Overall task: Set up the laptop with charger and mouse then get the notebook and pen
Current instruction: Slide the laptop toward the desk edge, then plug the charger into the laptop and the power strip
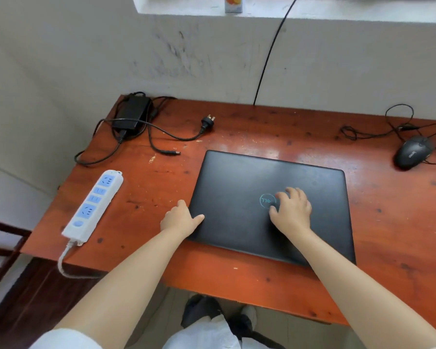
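Observation:
A closed black laptop (239, 197) lies flat in the middle of the red-brown wooden table (237, 127). My left hand (178, 219) grips its left edge, thumb on the lid. My right hand (291, 210) rests on the lid beside the round logo, fingers spread and curled. The black charger brick (131, 114) lies at the far left corner with its cable loose, its wall plug (208, 122) and barrel tip (173, 152) unplugged on the table. A black wired mouse (413, 152) sits at the far right with its cord tangled behind it. No notebook or pen is visible.
A white power strip (93, 205) with blue sockets lies along the table's left edge, its cord dropping off the front. A scuffed white wall stands right behind the table, with a black cable (269, 56) hanging down it. My shoes (202, 308) show below the front edge.

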`<control>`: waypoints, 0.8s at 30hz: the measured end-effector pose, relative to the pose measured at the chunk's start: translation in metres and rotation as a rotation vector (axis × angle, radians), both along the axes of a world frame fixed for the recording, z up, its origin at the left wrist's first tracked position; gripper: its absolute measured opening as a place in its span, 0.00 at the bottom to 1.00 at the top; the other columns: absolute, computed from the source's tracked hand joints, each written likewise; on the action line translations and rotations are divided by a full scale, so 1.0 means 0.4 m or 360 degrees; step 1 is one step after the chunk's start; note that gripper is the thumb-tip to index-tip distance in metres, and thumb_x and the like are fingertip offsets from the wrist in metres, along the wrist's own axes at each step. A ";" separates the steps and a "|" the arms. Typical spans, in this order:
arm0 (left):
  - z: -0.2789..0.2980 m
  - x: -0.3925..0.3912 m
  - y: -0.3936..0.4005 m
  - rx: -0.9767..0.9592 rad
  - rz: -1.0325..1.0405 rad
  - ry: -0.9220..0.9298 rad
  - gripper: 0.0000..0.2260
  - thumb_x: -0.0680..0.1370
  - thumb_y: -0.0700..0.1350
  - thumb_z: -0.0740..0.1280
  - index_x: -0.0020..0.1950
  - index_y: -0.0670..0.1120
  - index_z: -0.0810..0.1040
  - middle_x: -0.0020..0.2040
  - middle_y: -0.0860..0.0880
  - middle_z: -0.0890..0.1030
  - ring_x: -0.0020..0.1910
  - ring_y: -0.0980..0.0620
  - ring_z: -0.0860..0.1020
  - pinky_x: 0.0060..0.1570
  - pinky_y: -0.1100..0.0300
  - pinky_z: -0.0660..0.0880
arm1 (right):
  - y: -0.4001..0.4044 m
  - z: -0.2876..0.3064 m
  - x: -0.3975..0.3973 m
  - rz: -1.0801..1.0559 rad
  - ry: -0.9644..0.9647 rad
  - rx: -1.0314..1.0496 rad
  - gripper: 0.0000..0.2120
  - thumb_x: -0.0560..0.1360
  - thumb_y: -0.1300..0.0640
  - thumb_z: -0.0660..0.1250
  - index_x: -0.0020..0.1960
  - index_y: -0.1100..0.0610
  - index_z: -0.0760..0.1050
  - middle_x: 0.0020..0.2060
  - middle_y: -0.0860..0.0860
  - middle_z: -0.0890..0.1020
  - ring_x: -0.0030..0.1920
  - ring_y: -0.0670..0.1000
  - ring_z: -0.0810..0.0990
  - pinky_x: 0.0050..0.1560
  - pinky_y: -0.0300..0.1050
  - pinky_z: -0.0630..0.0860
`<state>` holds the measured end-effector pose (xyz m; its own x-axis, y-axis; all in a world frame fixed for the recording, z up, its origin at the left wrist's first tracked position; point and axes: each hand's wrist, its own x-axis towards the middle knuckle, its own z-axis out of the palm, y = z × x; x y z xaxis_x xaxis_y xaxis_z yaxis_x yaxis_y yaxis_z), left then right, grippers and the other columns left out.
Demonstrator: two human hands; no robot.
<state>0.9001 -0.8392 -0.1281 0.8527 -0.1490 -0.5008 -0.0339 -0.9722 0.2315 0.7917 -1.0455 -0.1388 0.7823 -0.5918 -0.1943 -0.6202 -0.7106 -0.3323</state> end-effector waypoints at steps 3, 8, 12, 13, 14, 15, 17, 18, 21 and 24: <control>0.012 0.047 0.059 0.0081 -0.0028 -0.0064 0.26 0.76 0.53 0.63 0.67 0.40 0.61 0.64 0.40 0.74 0.64 0.40 0.71 0.60 0.49 0.71 | 0.066 -0.001 0.090 0.0247 -0.0033 0.0023 0.16 0.75 0.57 0.60 0.62 0.60 0.71 0.67 0.55 0.70 0.71 0.55 0.59 0.68 0.51 0.59; 0.015 0.176 0.149 0.0158 -0.0027 -0.0079 0.24 0.77 0.50 0.62 0.69 0.41 0.61 0.67 0.41 0.71 0.66 0.42 0.70 0.62 0.49 0.72 | 0.139 -0.007 0.224 0.0419 0.0008 0.0005 0.16 0.76 0.55 0.58 0.62 0.59 0.71 0.63 0.53 0.73 0.67 0.54 0.64 0.66 0.50 0.62; 0.006 0.315 0.173 0.0134 -0.0212 -0.0160 0.20 0.78 0.48 0.61 0.67 0.40 0.64 0.65 0.40 0.72 0.64 0.41 0.70 0.61 0.49 0.72 | 0.183 -0.023 0.333 0.0313 0.0064 -0.0020 0.17 0.76 0.53 0.59 0.62 0.60 0.69 0.64 0.57 0.70 0.67 0.57 0.64 0.67 0.53 0.61; 0.002 0.352 0.172 0.0104 -0.0282 -0.0197 0.20 0.78 0.47 0.61 0.66 0.39 0.65 0.65 0.39 0.73 0.64 0.40 0.69 0.61 0.48 0.71 | 0.193 -0.029 0.363 0.0260 0.0074 -0.0032 0.18 0.76 0.52 0.59 0.62 0.60 0.68 0.65 0.58 0.68 0.68 0.57 0.63 0.68 0.55 0.60; -0.003 0.392 0.168 0.0069 -0.0358 -0.0234 0.19 0.78 0.46 0.61 0.65 0.39 0.66 0.64 0.39 0.73 0.64 0.40 0.69 0.61 0.48 0.71 | 0.202 -0.036 0.392 0.0197 0.0080 -0.0047 0.18 0.76 0.52 0.59 0.63 0.60 0.68 0.67 0.59 0.67 0.69 0.57 0.62 0.69 0.57 0.58; -0.007 0.432 0.164 0.0038 -0.0440 -0.0268 0.18 0.78 0.46 0.60 0.65 0.39 0.67 0.63 0.39 0.74 0.63 0.40 0.69 0.60 0.48 0.71 | 0.213 -0.044 0.417 0.0122 0.0085 -0.0060 0.19 0.76 0.52 0.59 0.63 0.59 0.68 0.68 0.59 0.66 0.70 0.57 0.61 0.70 0.59 0.56; -0.012 0.508 0.150 -0.0018 -0.0618 -0.0372 0.16 0.78 0.44 0.60 0.64 0.40 0.69 0.62 0.40 0.75 0.62 0.40 0.70 0.59 0.47 0.71 | 0.234 -0.060 0.451 -0.0031 0.0059 -0.0090 0.19 0.77 0.52 0.58 0.65 0.59 0.66 0.70 0.59 0.64 0.71 0.57 0.58 0.71 0.63 0.51; -0.014 0.548 0.141 -0.0044 -0.0730 -0.0444 0.15 0.78 0.44 0.60 0.63 0.40 0.71 0.61 0.40 0.76 0.62 0.41 0.71 0.59 0.48 0.72 | 0.245 -0.069 0.462 -0.0085 0.0058 -0.0119 0.20 0.77 0.52 0.58 0.65 0.59 0.65 0.71 0.59 0.63 0.72 0.57 0.57 0.71 0.64 0.50; -0.022 0.659 0.096 -0.0160 -0.1158 -0.0670 0.12 0.77 0.41 0.60 0.58 0.38 0.74 0.58 0.40 0.78 0.60 0.41 0.73 0.58 0.49 0.71 | 0.267 -0.087 0.476 -0.0175 0.0072 -0.0176 0.21 0.77 0.52 0.58 0.66 0.60 0.65 0.71 0.60 0.63 0.73 0.59 0.56 0.71 0.65 0.48; -0.036 0.727 0.028 -0.0221 -0.1476 -0.0710 0.12 0.76 0.39 0.61 0.56 0.36 0.74 0.57 0.38 0.78 0.58 0.40 0.74 0.59 0.48 0.71 | 0.267 -0.089 0.477 -0.0259 -0.0021 -0.0180 0.21 0.75 0.53 0.62 0.65 0.61 0.68 0.69 0.62 0.66 0.72 0.61 0.59 0.71 0.65 0.50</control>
